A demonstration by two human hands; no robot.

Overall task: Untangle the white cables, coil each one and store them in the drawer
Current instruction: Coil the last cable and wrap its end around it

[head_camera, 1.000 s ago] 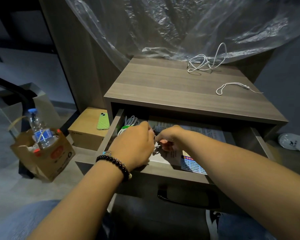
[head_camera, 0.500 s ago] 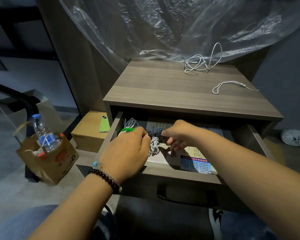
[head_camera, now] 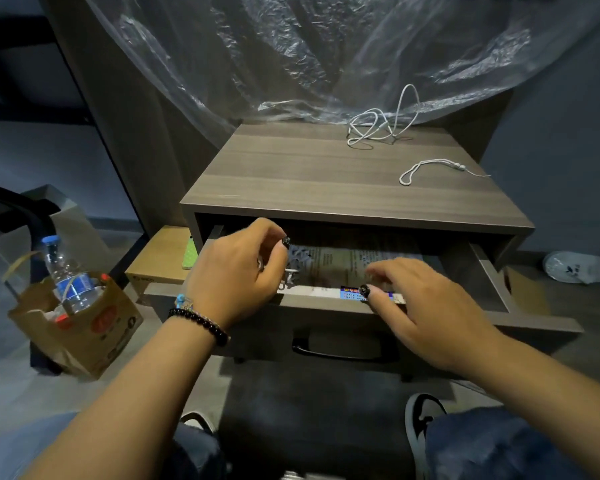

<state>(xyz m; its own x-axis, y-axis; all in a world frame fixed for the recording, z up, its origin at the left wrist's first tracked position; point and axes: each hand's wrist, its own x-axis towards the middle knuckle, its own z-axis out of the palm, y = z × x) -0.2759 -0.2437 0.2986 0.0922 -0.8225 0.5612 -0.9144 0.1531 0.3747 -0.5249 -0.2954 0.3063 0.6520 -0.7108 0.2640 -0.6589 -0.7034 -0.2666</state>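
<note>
1. Whereas both hands were pinched together on a coiled white cable over the drawer's left half 0.5 s ago, they have now drawn apart; the coiled cable [head_camera: 297,263] lies in the open drawer [head_camera: 492,282] on the printed papers [head_camera: 354,268], blurred but apparently free of both hands. Judgement: this coil has just been deposited.
2. Left hand [head_camera: 238,271]: hovers over the left part of the drawer, wrist toward the near side, fingers curled loosely with a small gap between thumb and forefinger. A thin white end shows beside its fingertips; whether it is touched cannot be told. The hand looks empty.
3. Right hand [head_camera: 416,306]: palm down over the drawer's near edge, fingers spread and relaxed, open, gripping nothing. It stands further right than 0.5 s ago, clear of the coil.
4. Remaining work: 2 white cables stay on the bench top [head_camera: 291,174]. The tangled cable [head_camera: 378,128] sits at the far right, loops standing up against the plastic sheet [head_camera: 291,57]. The short looped cable [head_camera: 426,168] lies nearer, at the right, apart from the tangle.
5. Judgement: storage is partly complete; the next step calls for reaching to the far right of the bench top. The drawer remains pulled out, and neither outstanding cable is coiled.
</note>
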